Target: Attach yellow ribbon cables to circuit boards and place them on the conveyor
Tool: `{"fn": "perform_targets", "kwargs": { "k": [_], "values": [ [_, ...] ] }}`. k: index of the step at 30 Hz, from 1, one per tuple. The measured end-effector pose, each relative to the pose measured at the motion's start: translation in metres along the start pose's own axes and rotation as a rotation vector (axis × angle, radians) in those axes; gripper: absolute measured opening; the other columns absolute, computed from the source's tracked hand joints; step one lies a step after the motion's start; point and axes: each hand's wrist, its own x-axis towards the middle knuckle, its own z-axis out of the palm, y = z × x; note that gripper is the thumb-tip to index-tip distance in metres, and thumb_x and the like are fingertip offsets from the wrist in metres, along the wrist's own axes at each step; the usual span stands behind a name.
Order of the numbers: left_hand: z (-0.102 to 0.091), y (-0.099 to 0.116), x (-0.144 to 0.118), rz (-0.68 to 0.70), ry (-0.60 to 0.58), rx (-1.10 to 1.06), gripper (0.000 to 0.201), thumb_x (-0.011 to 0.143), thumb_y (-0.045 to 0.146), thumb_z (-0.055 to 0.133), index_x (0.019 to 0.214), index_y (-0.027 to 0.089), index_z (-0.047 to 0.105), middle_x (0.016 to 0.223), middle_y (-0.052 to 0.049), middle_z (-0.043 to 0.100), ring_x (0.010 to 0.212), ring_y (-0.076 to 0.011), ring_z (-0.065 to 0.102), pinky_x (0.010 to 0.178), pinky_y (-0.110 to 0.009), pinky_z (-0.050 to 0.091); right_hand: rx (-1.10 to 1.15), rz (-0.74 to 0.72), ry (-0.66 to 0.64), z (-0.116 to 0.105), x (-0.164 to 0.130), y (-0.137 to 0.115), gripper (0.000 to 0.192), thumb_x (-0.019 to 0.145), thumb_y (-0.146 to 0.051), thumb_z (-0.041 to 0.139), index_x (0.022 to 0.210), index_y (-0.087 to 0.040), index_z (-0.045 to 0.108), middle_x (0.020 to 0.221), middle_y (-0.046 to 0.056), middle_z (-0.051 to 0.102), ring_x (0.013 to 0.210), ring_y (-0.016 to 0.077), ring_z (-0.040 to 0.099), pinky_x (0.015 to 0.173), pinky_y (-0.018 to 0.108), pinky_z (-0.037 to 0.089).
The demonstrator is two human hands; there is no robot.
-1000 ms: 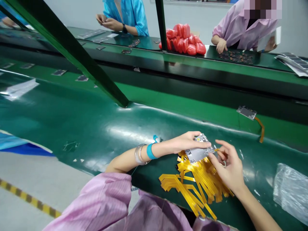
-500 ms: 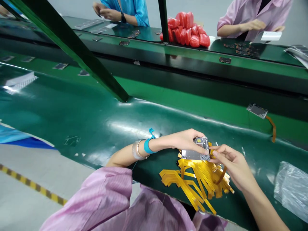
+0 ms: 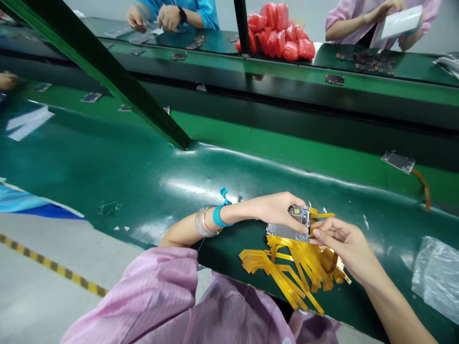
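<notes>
Left hand: mine, gripping small silver circuit board above yellow flex-strip pile on near tabletop. Right hand: pinching orange ribbon cable. Risk: skewed push could crease the cable.

Green bench mat is looking glossy & smooth, like rubber/vinyl. Small board is showing bare silvery metal. Yellow strips are looking like thin glossy plastic film. Clear bag is looking crinkly, shiny plastic. Red packs are gleaming too.
</notes>
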Motion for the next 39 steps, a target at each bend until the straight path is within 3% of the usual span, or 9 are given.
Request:
{"fn": "perform_targets", "kwargs": {
  "k": [11,17,21,24,27,30,33,36,39],
  "values": [
    [0.004,-0.002,0.001,-0.053,0.052,0.050,0.023,0.076,0.038,0.075,0.083,0.017,0.068,0.075,0.001,0.061,0.066,-0.0121,0.051,0.054,-0.023,0.034,0.017,0.013,-0.030,0.005,0.000,0.000,0.028,0.073,-0.043,0.087,0.072,-0.020,0.071,0.088,0.004,0.077,0.077,0.0161,0.072,0.078,0.029,0.062],
    [0.006,-0.012,0.007,-0.094,0.092,0.013,0.039,0.076,0.054,0.074,0.073,0.017,0.065,0.061,0.004,0.045,0.053,-0.0090,0.035,0.048,-0.025,0.023,0.079,0.084,-0.078,0.008,0.002,0.004,0.035,0.078,-0.057,0.079,0.079,-0.021,0.076,0.079,0.006,0.074,0.080,0.0245,0.074,0.076,0.038,0.063],
    [0.004,-0.012,0.007,-0.057,0.084,-0.013,0.046,0.083,0.062,0.067,0.079,0.016,0.066,0.066,0.003,0.049,0.057,-0.0100,0.039,0.049,-0.025,0.027,0.159,0.077,-0.034,0.005,0.006,0.009,0.046,0.085,-0.066,0.066,0.092,-0.021,0.077,0.092,0.010,0.076,0.087,0.0288,0.074,0.070,0.040,0.063],
    [0.003,-0.011,0.007,-0.060,0.124,0.060,0.054,0.088,0.068,0.056,0.076,0.015,0.065,0.066,0.002,0.051,0.058,-0.0109,0.041,0.051,-0.026,0.029,0.092,0.045,-0.075,0.005,0.011,0.010,0.037,0.081,-0.056,0.076,0.094,-0.021,0.075,0.097,0.007,0.076,0.087,0.0237,0.074,0.079,0.038,0.063],
    [0.000,-0.012,0.006,-0.059,0.174,0.102,0.054,0.092,0.067,0.048,0.081,0.017,0.065,0.073,0.000,0.060,0.065,-0.0136,0.051,0.058,-0.026,0.038,0.018,0.010,-0.082,0.007,0.021,0.007,0.033,0.072,-0.045,0.086,0.090,-0.020,0.073,0.087,0.003,0.075,0.079,0.0189,0.073,0.082,0.035,0.061],
    [-0.006,-0.015,0.006,-0.044,0.401,0.103,0.049,0.094,0.061,0.045,0.111,0.019,0.061,0.107,-0.008,0.069,0.096,-0.0221,0.063,0.085,-0.034,0.050,0.006,-0.065,-0.010,0.009,0.041,-0.006,0.032,0.070,-0.045,0.087,0.080,-0.019,0.071,0.079,0.002,0.074,0.073,0.0176,0.073,0.078,0.034,0.062],
    [-0.016,-0.019,0.004,0.027,0.726,0.172,0.060,0.093,0.062,0.041,0.134,0.018,0.046,0.145,-0.017,0.051,0.133,-0.0303,0.048,0.111,-0.048,0.039,-0.019,-0.159,0.094,-0.002,0.080,-0.034,0.031,0.071,-0.043,0.087,0.080,-0.018,0.070,0.079,0.002,0.074,0.074,0.0185,0.073,0.079,0.036,0.063],
    [-0.027,-0.023,0.002,0.042,0.762,0.206,0.068,0.091,0.069,0.041,0.139,0.020,0.042,0.151,-0.014,0.045,0.139,-0.0336,0.044,0.116,-0.053,0.036,-0.092,-0.252,0.251,-0.038,0.128,-0.065,0.023,0.086,-0.035,0.078,0.093,-0.014,0.071,0.087,0.005,0.074,0.079,0.0187,0.073,0.078,0.037,0.062],
    [-0.033,-0.030,0.000,0.013,0.707,0.200,0.069,0.087,0.074,0.044,0.136,0.025,0.047,0.150,-0.011,0.049,0.135,-0.0362,0.049,0.111,-0.056,0.043,-0.181,-0.355,0.521,-0.080,0.158,-0.078,0.029,0.097,-0.032,0.065,0.122,-0.015,0.064,0.120,0.009,0.067,0.100,0.0219,0.069,0.085,0.042,0.059]
  ]
}}
